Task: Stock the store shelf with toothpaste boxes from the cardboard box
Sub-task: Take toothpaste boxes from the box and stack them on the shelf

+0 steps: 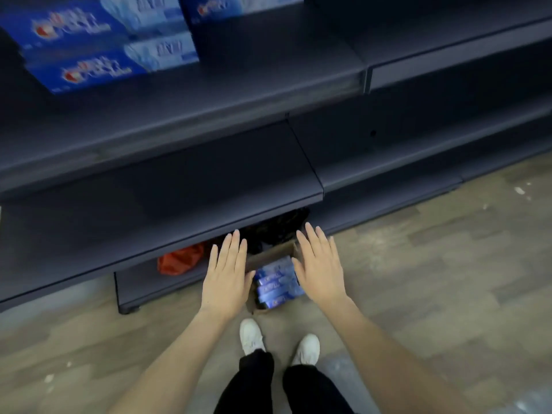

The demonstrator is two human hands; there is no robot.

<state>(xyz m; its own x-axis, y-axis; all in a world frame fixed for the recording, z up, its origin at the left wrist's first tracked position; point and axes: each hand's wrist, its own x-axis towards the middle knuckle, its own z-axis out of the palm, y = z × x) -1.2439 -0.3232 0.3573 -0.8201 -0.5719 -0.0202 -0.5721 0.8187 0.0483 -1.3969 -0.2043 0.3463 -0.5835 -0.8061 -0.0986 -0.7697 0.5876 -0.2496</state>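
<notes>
A brown cardboard box stands on the floor at the foot of the dark shelving, with several blue toothpaste boxes lying inside it. My left hand hovers flat above the box's left side, fingers spread and empty. On the other side, my right hand hangs over the box's right edge, also spread and empty. Stacks of blue toothpaste boxes stand on the upper shelf at the top left, blurred.
A bare dark shelf juts out just above the cardboard box. An orange bag and a black bag lie under the lowest shelf. My white shoes stand on the wooden floor right behind the box.
</notes>
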